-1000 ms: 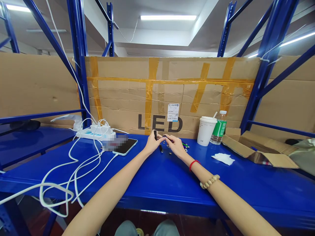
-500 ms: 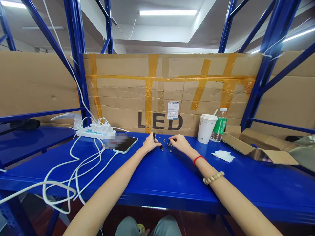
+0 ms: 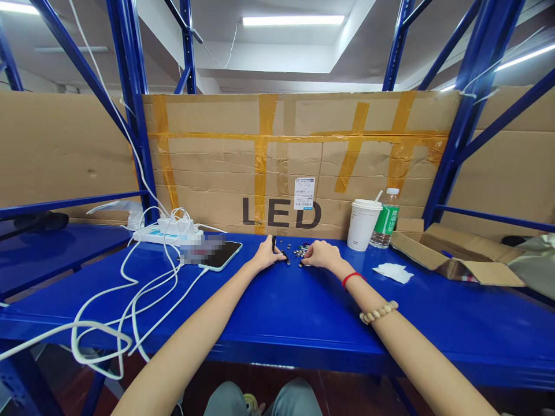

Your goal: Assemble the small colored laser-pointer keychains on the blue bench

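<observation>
My left hand (image 3: 266, 256) rests on the blue shelf top (image 3: 277, 306) with its fingers curled round a small black cylinder (image 3: 273, 242) that stands up from the fist. My right hand (image 3: 321, 254) lies a little to the right, fingertips pinched at a scatter of several small silvery round pieces (image 3: 298, 252). Whether it has one of them in the pinch is too small to tell. A second short black piece (image 3: 287, 259) lies between the two hands. A red band and a bead bracelet circle my right wrist.
A phone (image 3: 219, 254), a white power strip (image 3: 167, 233) and loose white cables (image 3: 130, 300) lie to the left. A white paper cup (image 3: 363, 225), a green-labelled bottle (image 3: 388, 218), white tissue (image 3: 392, 273) and an open cardboard box (image 3: 455, 260) stand to the right. A taped cardboard wall (image 3: 299, 162) closes the back.
The hands, joined together a second ago, have separated. My right hand moved right and down to the small silvery pieces; my left hand lowered onto the shelf with the black cylinder.
</observation>
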### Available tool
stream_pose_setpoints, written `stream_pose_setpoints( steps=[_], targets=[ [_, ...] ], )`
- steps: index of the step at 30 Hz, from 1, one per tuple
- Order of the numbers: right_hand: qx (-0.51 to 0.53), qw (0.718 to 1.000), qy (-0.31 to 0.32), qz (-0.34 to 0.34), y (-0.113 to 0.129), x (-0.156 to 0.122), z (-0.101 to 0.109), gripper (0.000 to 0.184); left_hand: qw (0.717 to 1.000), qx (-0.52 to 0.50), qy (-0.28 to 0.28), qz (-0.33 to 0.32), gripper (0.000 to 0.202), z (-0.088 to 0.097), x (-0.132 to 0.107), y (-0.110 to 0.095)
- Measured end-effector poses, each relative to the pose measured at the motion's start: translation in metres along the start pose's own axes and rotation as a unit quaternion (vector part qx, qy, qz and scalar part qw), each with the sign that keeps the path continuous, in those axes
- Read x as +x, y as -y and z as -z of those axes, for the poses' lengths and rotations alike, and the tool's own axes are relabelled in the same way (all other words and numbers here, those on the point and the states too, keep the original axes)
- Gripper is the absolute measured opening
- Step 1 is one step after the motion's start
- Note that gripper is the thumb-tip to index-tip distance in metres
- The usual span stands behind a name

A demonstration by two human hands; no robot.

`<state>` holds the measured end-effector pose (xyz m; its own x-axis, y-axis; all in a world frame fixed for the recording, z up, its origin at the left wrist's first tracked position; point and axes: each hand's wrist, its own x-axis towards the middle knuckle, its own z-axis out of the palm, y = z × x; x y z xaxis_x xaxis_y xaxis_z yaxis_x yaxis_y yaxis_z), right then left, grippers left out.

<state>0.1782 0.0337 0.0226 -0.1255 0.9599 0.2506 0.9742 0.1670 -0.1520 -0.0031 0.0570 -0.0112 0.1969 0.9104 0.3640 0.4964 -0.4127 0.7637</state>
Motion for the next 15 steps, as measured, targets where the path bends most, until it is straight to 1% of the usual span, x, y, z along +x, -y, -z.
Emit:
stream_pose_setpoints(
  steps=[2, 4, 6, 7, 9, 10, 12, 15],
  targets=[
    [0.006, 1.0, -0.009, 0.007, 0.001, 0.0, 0.0, 0.013, 1.0, 0.007, -0.004, -0.008, 0.046, 0.001, -0.001, -0.001],
    [0.027, 0.999, -0.031, 0.027, 0.002, -0.001, 0.001, 0.014, 0.999, 0.025, -0.026, -0.011, 0.044, 0.001, -0.002, -0.004],
    [0.058, 0.996, -0.033, 0.061, 0.003, -0.002, 0.002, 0.017, 0.998, 0.026, -0.055, 0.016, 0.035, 0.002, -0.002, -0.006],
    [0.073, 0.994, -0.018, 0.08, 0.002, -0.002, 0.003, 0.019, 0.997, 0.016, -0.068, 0.038, 0.031, 0.002, -0.002, -0.007],
    [0.095, 0.988, 0.03, 0.116, 0.0, -0.001, 0.003, 0.018, 0.993, -0.011, -0.087, 0.078, 0.03, 0.002, 0.0, -0.009],
    [0.103, 0.985, 0.054, 0.129, -0.002, -0.001, 0.003, 0.017, 0.992, -0.021, -0.093, 0.087, 0.03, 0.002, 0.0, -0.01],
    [0.118, 0.979, 0.081, 0.143, -0.005, 0.0, 0.001, 0.014, 0.991, -0.024, -0.102, 0.077, 0.027, 0.002, 0.001, -0.011],
    [0.115, 0.979, 0.073, 0.152, -0.006, 0.0, -0.001, 0.011, 0.995, -0.019, -0.097, 0.02, 0.021, 0.001, -0.001, -0.013]
  ],
)
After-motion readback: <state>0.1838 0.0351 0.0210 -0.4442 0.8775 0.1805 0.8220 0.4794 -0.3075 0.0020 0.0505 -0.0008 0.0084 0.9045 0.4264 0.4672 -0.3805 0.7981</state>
